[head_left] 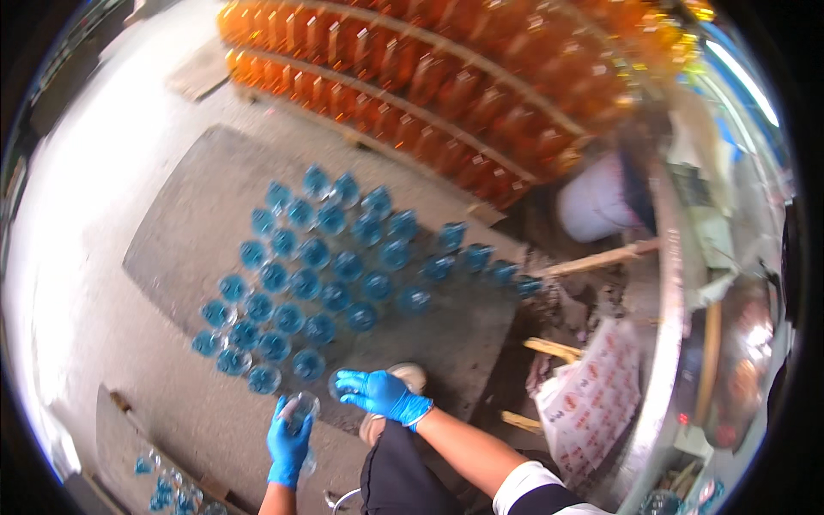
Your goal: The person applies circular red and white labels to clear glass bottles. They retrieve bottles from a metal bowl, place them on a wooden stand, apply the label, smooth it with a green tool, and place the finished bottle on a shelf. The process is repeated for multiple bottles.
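My left hand (289, 442), in a blue glove, is closed around a clear, glassy vessel (302, 407) with a rounded end; its lower part shows beside the wrist. Just right of it is my right hand (378, 395), also gloved in blue. Its fingers curl at the edge of a small clear, rounded piece (335, 386), whose kind I cannot make out. Ahead of both hands, many blue glassy pieces (305, 283) stand in rows on a grey board (184, 240). The closest blue piece (308, 364) is a little beyond my fingertips.
Orange bottles (412, 77) are stacked in tiers at the back. To the right are a white bucket (592, 202), wooden sticks (601, 257), a printed white sack (592, 395) and a curved metal rim (669, 326). More blue and clear pieces (172, 493) lie at the lower left.
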A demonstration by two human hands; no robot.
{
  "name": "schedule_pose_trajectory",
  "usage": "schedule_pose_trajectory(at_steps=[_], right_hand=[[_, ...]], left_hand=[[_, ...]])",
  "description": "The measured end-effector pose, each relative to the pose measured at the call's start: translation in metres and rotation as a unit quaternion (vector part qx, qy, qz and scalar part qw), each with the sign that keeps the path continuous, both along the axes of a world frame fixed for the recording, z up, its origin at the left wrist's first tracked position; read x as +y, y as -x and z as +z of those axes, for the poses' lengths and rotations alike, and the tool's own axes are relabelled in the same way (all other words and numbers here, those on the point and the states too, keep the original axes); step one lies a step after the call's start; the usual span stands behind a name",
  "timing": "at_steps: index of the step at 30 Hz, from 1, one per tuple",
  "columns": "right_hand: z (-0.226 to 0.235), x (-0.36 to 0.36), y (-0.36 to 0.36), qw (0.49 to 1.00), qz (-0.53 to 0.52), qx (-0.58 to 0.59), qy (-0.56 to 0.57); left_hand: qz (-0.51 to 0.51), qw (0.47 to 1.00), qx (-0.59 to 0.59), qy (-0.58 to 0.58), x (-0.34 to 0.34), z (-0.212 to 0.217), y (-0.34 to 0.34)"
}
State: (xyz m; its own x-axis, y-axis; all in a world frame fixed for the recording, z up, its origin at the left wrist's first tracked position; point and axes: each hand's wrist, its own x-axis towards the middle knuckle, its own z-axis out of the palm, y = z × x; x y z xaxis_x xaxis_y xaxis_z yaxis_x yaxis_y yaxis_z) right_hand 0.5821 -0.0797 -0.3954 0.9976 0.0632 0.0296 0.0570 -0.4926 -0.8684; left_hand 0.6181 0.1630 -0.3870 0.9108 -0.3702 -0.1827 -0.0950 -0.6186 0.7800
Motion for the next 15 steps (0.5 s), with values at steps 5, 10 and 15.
schedule_pose_trajectory(at_steps=[5, 10, 15], right_hand=[[0.199, -0.055, 0.054, 0.98, -0.196, -0.019, 0.011], [0.443, -0.08, 0.074, 0.871, -0.376, -0.312, 0.054], [0.635, -0.13, 0.245, 0.764, -0.536, -0.355, 0.054]], left_hand=[[-0.078, 0.951, 0.167, 0.247, -0.043, 0.184, 0.015], [-0.153, 0.943, 0.004, 0.297, -0.077, 0.347, 0.0], [-0.278, 0.811, 0.068, 0.511, -0.216, 0.526, 0.054]])
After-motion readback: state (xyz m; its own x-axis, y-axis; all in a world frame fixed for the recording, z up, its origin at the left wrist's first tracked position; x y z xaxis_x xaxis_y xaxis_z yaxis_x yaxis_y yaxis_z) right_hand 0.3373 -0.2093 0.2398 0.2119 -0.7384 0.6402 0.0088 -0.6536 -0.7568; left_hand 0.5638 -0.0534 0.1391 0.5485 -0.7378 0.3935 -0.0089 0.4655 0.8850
